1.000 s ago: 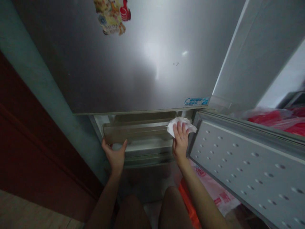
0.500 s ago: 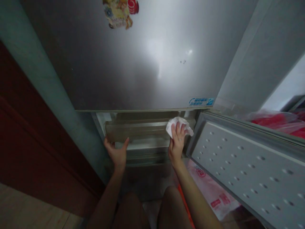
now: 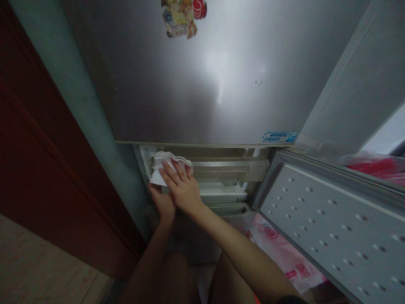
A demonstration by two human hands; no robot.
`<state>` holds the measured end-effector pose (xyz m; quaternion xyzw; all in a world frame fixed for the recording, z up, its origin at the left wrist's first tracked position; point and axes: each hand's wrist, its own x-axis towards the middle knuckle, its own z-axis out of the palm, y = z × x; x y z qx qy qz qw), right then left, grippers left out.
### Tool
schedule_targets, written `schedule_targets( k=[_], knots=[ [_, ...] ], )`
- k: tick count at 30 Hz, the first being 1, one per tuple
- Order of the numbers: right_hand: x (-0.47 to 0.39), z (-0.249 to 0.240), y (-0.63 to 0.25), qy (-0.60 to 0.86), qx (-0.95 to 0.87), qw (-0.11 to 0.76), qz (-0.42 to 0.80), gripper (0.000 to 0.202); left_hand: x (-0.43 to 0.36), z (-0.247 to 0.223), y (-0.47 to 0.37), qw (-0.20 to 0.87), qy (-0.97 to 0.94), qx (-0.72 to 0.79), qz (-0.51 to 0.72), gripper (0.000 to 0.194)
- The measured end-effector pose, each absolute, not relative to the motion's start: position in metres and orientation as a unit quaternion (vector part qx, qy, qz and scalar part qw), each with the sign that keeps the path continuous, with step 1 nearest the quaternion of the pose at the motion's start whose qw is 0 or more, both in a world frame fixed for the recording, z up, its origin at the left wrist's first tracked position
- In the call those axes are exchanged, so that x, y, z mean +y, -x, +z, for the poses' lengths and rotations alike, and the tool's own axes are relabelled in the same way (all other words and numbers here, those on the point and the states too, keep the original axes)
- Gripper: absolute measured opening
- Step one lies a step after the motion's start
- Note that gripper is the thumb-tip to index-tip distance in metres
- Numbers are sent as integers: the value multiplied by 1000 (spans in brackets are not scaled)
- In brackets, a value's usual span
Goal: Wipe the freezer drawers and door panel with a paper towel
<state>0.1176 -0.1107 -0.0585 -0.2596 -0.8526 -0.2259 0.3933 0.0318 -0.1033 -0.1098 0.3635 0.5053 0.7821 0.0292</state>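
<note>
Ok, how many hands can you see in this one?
2. The right hand lies over the white cloth at the left end of the drawer; the left hand is just below and left of it, partly hidden. No other hand shows.

One head-worn camera looks forward and steeply down from close by, facing the silver metal refrigerator door (image 3: 215,71) and translucent plastic compartment front (image 3: 221,168) below.

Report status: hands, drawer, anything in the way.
Right hand holds white cloth at left end of drawer. Left hand just below, partly hidden. Open door off right, apart from both hands.
</note>
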Motion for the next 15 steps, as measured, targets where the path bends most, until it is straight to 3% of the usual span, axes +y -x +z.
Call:
schedule_targets(
  k=[3,7,11,15],
  knots=[
    [-113,-47,-100,231,-870,367,-235,48,-101,-90,-47,-39,-396,574,716,39],
    [-112,-41,-98,203,-882,345,-251,45,-100,-78,-58,-102,-417,665,612,41],
    [-111,-44,-120,197,-881,342,-261,45,-102,-99,-42,-19,-403,568,717,40],
    [-110,-50,-159,231,-871,351,-255,46,-107,-119,-23,30,-359,496,790,69]
  ],
)
